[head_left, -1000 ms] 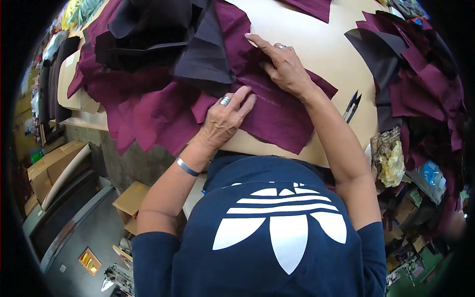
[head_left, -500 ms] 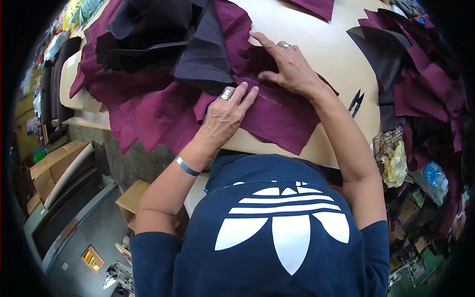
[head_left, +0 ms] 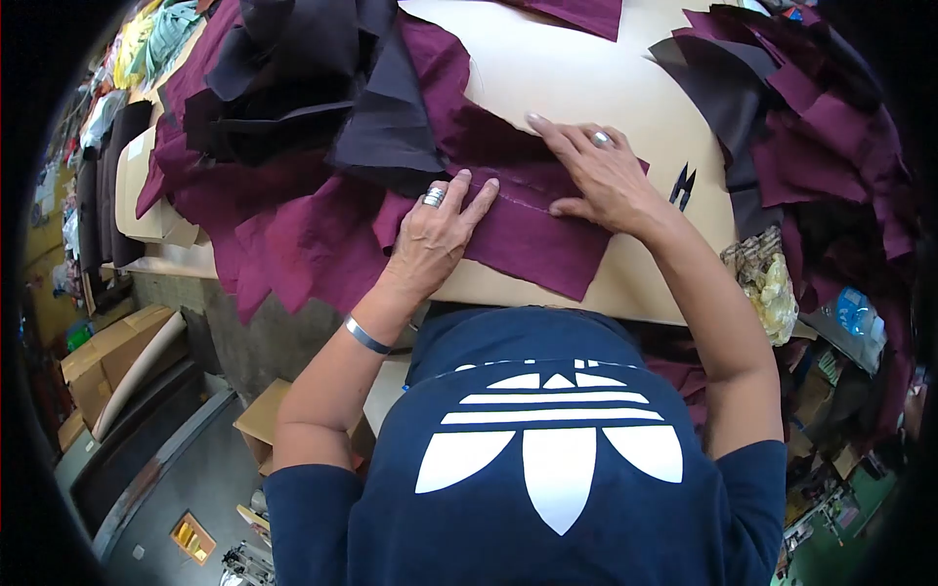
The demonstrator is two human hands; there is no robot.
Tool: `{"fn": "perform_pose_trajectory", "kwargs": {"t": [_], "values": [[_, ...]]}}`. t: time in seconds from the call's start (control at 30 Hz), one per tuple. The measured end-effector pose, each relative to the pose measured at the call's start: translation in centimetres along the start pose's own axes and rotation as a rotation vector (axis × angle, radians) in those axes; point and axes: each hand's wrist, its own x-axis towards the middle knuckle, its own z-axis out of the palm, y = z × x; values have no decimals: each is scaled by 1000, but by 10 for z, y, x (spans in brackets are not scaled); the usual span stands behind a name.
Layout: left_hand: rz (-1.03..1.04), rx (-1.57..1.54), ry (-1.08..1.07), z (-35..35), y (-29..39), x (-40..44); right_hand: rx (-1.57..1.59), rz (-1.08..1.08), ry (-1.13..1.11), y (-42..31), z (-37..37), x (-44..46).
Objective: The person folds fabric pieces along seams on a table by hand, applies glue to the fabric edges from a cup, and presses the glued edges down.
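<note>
A maroon fabric piece point(head_left: 542, 249) with a pale seam line across it lies on the table in front of me. My left hand point(head_left: 435, 230) rests on its left part, fingers stretched out and fingertips pressed near the seam. Farther right, my right hand point(head_left: 606, 181) lies over the same cloth with thumb and fingers spread. The thumb touches down close to the seam's right end. Dark fabric point(head_left: 386, 127) lies just beyond my left fingertips, partly over the maroon cloth. Neither hand grips anything.
Black thread snips point(head_left: 683, 186) lie right of my right hand. A heap of maroon and dark fabric point(head_left: 801, 146) stands at the right, with a crumpled yellowish plastic bag point(head_left: 769, 293) by the table edge. More maroon cloth point(head_left: 293, 244) hangs over the front edge at left.
My right hand has slid rightward along the seam, away from my left hand. My left hand stays at about the same spot on the cloth. The whole view has shifted slightly.
</note>
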Motion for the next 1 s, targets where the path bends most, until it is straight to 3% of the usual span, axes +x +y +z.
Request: {"fn": "perform_pose_trajectory", "kwargs": {"t": [0.13, 0.17, 0.5, 0.6, 0.8, 0.87, 1.0], "values": [[46, 20, 62, 2, -3, 0, -47, 65, -114, -1, -17, -5], [68, 34, 85, 3, -5, 2, -1, 123, -235, -6, -28, 6], [-16, -55, 176, 16, -5, -3, 221, -20, 110, -17, 14, 71], [-53, -81, 144, 15, -5, -3, 239, 38, 62, -15, 14, 73], [-59, -256, 147, 4, -9, -3, 313, -56, 276, -13, 24, 77], [-65, -238, 135, -4, -14, -6, 290, -23, 203, -13, 19, 75], [-86, -179, 120, 4, -24, -15, 341, -21, 265, -18, 17, 77]]}}
